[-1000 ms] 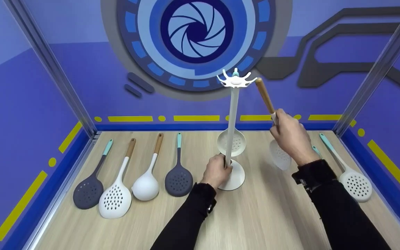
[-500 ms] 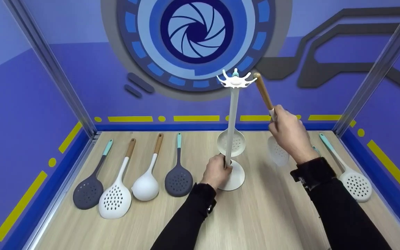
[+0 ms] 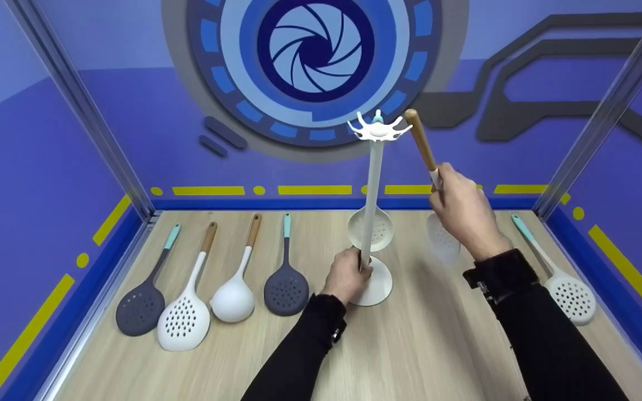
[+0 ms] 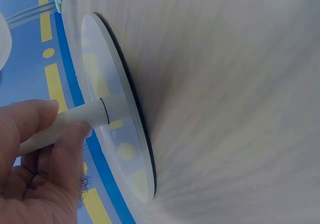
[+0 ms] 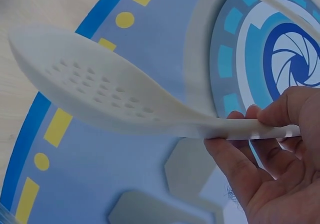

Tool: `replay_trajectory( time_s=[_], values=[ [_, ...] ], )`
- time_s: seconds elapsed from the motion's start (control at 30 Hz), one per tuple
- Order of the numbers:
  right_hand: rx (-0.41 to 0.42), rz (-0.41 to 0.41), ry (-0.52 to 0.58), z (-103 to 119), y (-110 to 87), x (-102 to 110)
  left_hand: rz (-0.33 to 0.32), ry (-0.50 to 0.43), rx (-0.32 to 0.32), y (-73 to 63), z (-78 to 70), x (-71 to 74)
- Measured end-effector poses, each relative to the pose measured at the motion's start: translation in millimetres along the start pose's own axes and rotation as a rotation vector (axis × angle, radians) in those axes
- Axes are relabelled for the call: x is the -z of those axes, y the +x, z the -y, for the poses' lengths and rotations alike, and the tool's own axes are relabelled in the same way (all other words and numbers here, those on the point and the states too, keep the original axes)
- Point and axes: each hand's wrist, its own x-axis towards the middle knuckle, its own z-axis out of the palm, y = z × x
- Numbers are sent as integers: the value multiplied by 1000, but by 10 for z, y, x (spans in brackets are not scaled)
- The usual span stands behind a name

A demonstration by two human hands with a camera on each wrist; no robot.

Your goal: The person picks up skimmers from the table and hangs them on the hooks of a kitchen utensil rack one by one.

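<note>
Right wrist: fingers [image 5: 236, 166] round skimmer [image 5: 125, 97]

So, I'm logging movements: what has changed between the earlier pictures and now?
The right hand moved slightly up and left in the head view, carrying the wooden-handled skimmer. Nothing was newly grasped or released. The left hand still grips the stand; the four utensils at left lie unchanged.

Head view: the held skimmer [image 3: 442, 239] has a blurred head, its neck mostly hidden by the right hand [image 3: 462, 209]; the white stand [image 3: 371, 195] partly masks the pale strainer [image 3: 382, 229]. Left wrist view: stand's top is cut off.
</note>
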Motion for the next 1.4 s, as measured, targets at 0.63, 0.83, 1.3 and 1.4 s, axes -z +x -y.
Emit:
replay_trajectory(
  time_s=[0.63, 0.83, 1.3, 1.4],
  values=[
    [5, -16, -8, 96, 73, 58, -10, 0, -28, 12, 23, -13],
    [-3, -14, -16, 111, 81, 59, -4, -3, -13, 19, 29, -25],
    [30, -35, -16, 129, 82, 47, -29, 8, -50, 10, 41, -24],
    [34, -34, -18, 134, 78, 41, -33, 14, -59, 7, 41, -20]
  ],
)
